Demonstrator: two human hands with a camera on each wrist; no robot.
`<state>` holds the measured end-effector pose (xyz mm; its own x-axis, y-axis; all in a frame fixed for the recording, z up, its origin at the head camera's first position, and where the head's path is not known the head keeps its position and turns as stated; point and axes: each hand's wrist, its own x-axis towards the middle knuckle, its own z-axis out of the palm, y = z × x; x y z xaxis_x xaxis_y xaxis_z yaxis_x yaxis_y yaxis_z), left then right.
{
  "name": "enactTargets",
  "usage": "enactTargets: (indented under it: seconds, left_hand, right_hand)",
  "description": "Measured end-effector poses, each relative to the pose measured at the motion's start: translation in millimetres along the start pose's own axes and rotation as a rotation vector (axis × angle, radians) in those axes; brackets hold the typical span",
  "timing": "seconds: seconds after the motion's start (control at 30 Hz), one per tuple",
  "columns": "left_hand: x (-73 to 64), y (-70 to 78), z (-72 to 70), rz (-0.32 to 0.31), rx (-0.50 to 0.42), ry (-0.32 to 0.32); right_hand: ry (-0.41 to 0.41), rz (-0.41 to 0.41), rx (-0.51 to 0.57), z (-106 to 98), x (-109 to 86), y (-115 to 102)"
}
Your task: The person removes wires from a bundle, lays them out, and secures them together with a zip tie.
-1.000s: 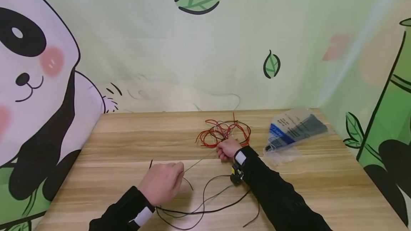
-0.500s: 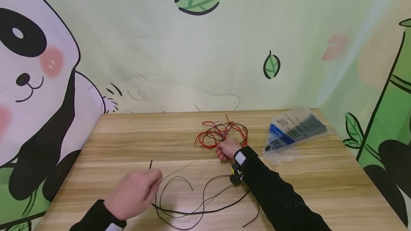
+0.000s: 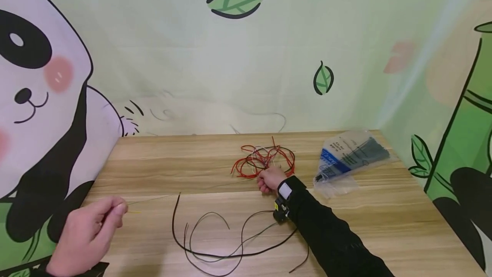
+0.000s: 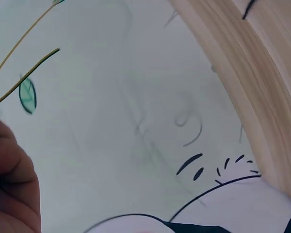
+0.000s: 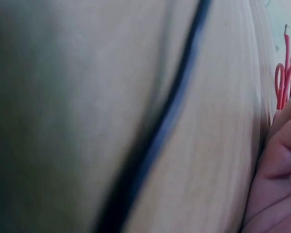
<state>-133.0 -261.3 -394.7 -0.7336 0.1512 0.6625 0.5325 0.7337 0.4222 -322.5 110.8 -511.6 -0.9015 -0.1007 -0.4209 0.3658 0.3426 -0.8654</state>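
My left hand (image 3: pixel 90 234), at the left of the table, pinches a thin yellow-green wire (image 3: pixel 151 199). That wire runs taut to the right, faintly visible, toward the tangle. In the left wrist view, the wire's short free end (image 4: pixel 26 80) sticks out past the left hand (image 4: pixel 12 179), with a second thin strand beside it. My right hand (image 3: pixel 270 179), fingers curled, grips the near edge of a bundle of red, black and white wires (image 3: pixel 246 168). Red loops (image 5: pixel 283 73) show behind the right hand (image 5: pixel 276 170) in the right wrist view; its fingertips are hidden there.
Loose black and dark wires (image 3: pixel 215 254) curve over the front of the wooden table (image 3: pixel 153 157), partly under the right forearm. A clear plastic bag (image 3: pixel 351 157) with a blue label and dark contents lies at the right. A printed cloth backdrop (image 3: pixel 173 54) stands behind.
My left hand has moved far to the left, drawing the thin wire out along with it. The wire bundle has shifted slightly left. The right hand has stayed nearly in place.
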Motion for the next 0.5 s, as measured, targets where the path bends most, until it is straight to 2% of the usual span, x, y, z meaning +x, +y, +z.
enactTargets:
  seconds: [0.13, 0.17, 0.2, 0.27, 0.33, 0.37, 0.4, 0.43, 0.5]
  left_hand:
    - [-6.6, -4.3, -13.7, -0.158, -0.136, 0.154]
    - [-7.5, -6.0, -16.2, -0.190, -0.231, 0.197]
    - [-8.0, -8.3, -18.0, -0.219, -0.370, 0.252]
    - [-7.4, -13.9, -21.2, -0.217, -0.704, 0.380]
    - [-5.1, -19.5, -24.4, -0.176, -1.053, 0.532]
    - [-4.1, -23.1, -25.5, -0.128, -1.256, 0.597]
    - [-2.4, -25.2, -26.8, -0.100, -1.398, 0.668]
    - [-1.3, -27.3, -28.8, -0.062, -1.534, 0.713]
    - [1.5, -28.2, -34.1, -0.015, -1.749, 0.816]
  right_hand:
    - [-0.004, 0.006, 0.006, 0.5, -0.1, -1.6]
    - [-0.005, 0.007, 0.007, 0.6, -0.3, -2.1]
    - [-0.005, 0.011, 0.011, 0.6, -0.4, -2.4]
    - [-0.006, 0.013, 0.010, 1.2, -0.5, -2.6]
    - [-0.006, 0.016, 0.011, 1.8, -0.1, -2.0]
    - [-0.006, 0.016, 0.011, 2.3, -0.3, -1.9]
    - [-0.006, 0.017, 0.010, 2.6, -0.2, -1.6]
    - [-0.006, 0.017, 0.010, 2.8, 0.0, -1.5]
    - [-0.007, 0.017, 0.009, 3.4, 0.0, -1.6]
